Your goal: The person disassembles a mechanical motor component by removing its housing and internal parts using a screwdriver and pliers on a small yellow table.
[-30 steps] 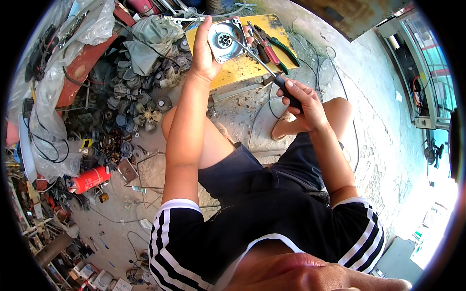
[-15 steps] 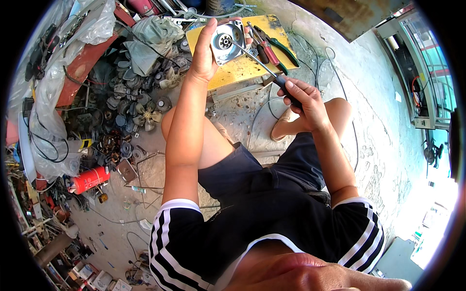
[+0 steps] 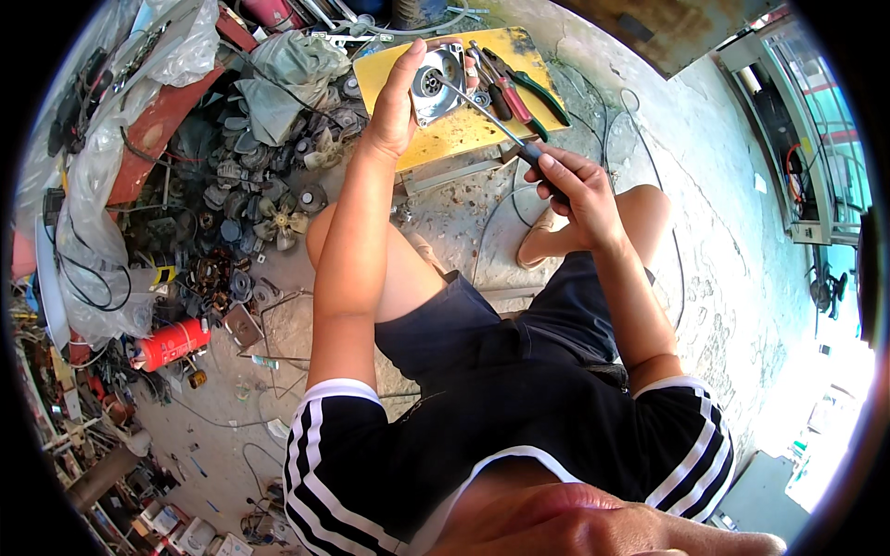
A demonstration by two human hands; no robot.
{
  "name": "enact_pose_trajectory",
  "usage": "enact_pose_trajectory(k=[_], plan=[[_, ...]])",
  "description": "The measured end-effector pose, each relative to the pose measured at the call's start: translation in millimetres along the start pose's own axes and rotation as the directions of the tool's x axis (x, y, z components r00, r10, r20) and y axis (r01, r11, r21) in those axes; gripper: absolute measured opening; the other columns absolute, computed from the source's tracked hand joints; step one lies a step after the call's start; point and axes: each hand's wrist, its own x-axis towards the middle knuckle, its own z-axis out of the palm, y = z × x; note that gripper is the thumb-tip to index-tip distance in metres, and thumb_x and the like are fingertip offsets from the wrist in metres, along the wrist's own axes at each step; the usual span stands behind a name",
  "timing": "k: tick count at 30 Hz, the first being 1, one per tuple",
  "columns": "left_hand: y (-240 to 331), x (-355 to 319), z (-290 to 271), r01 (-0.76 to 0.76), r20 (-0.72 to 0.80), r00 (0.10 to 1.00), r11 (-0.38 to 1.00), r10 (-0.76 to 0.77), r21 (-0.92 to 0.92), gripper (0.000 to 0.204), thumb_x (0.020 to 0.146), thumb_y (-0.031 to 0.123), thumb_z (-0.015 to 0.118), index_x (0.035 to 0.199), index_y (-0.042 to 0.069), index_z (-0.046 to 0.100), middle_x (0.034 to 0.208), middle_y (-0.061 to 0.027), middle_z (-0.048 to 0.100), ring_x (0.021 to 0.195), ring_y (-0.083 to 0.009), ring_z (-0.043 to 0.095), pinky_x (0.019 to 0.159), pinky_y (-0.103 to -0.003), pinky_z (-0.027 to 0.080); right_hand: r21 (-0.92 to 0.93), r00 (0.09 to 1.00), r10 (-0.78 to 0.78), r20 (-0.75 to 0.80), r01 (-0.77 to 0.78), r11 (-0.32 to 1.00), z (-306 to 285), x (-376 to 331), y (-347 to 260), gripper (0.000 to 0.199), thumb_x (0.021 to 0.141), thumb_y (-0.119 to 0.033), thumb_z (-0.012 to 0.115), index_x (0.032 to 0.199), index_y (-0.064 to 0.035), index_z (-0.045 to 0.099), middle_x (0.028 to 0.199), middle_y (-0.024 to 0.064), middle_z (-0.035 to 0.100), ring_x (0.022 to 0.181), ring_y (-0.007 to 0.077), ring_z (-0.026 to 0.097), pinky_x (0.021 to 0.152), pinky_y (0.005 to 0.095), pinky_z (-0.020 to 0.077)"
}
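Note:
My left hand (image 3: 397,104) grips a round grey metal motor housing (image 3: 436,83) and holds it on edge over a low yellow table (image 3: 464,139). My right hand (image 3: 570,190) is closed on the dark handle of a screwdriver (image 3: 501,125). Its thin shaft runs up and left, and the tip sits inside the housing's centre. I am sitting with my knees bent, the table just beyond them.
Pliers with green handles (image 3: 538,93) and a red-handled tool (image 3: 505,93) lie on the yellow table. A heap of old motor parts and small fans (image 3: 269,213) fills the ground to the left, with a red cylinder (image 3: 171,343) nearer. Cables trail over the concrete floor (image 3: 705,241).
The housing has turned slightly in my left hand and the screwdriver tip has shifted at its centre. Both hands stay in nearly the same place.

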Motion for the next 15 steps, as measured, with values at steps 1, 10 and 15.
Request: enact_pose_trajectory(k=[1, 10, 15], plan=[[-0.1, 0.0, 0.7, -0.003, -0.010, 1.000, 1.000, 0.003, 0.011, 0.055, 0.096, 0.049, 0.049, 0.121, 0.000, 0.058, 0.105, -0.0162, 0.067, 0.095, -0.0275, 0.068, 0.087, -0.037, 0.055, 0.041, 1.000, 0.025, 0.008, -0.025, 0.999, -0.3, 0.5, 0.6, 0.036, 0.097, -0.023, 0.062, 0.125, -0.0008, 0.062, 0.091, 0.0033, 0.068, 0.070, 0.0024, 0.056, 0.047, 0.0152, 0.0348], [-7.9, 4.7, -4.3, 0.006, -0.035, 0.999, 0.994, -0.010, -0.110, 0.059, 0.094, 0.054, 0.050, 0.120, 0.001, 0.057, 0.107, -0.0187, 0.067, 0.094, -0.0313, 0.069, 0.087, -0.040, 0.056, 0.435, 0.973, 0.201, 0.115, -0.231, 0.870, -0.5, 5.6, 15.0, 0.030, 0.097, -0.022, 0.061, 0.119, -0.0017, 0.059, 0.093, 0.0066, 0.066, 0.070, 0.0048, 0.056, 0.042, 0.0134, 0.0366], [-14.2, 7.5, -2.1, 0.008, -0.135, 0.990, 0.983, -0.033, -0.184, 0.059, 0.093, 0.056, 0.051, 0.115, 0.002, 0.057, 0.102, -0.0192, 0.068, 0.091, -0.0304, 0.069, 0.088, -0.042, 0.056, 0.471, 0.973, 0.212, 0.093, -0.230, 0.852, 6.6, 7.2, 15.7, 0.022, 0.098, -0.024, 0.059, 0.111, -0.0053, 0.057, 0.093, 0.0064, 0.062, 0.069, 0.0051, 0.053, 0.041, 0.0122, 0.0330]])
